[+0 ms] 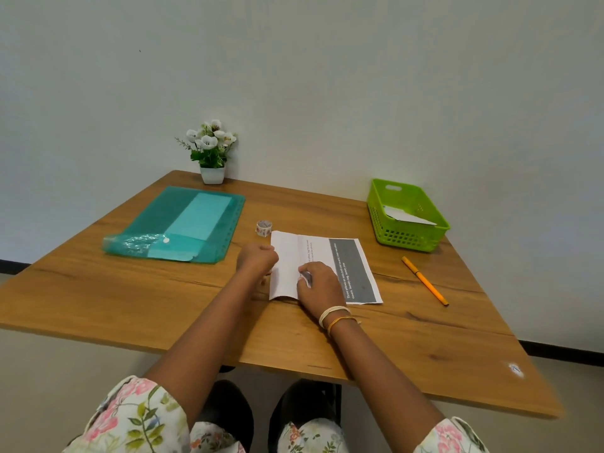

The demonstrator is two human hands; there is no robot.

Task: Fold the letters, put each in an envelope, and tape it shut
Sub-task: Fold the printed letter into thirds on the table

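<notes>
A printed letter [356, 269] with a dark grey band lies in the middle of the wooden table [130, 299], its left part folded over to the right. My left hand [256, 258] grips the folded left edge. My right hand [318, 284] presses down on the fold with curled fingers. A small roll of patterned tape [263, 228] sits just behind the letter's far left corner. A green plastic folder [183, 223] holding pale envelopes lies at the left.
A bright green basket [408, 237] with a white envelope inside stands at the back right. An orange pen [425, 280] lies to the right of the letter. A potted white flower [212, 152] stands at the back edge against the wall.
</notes>
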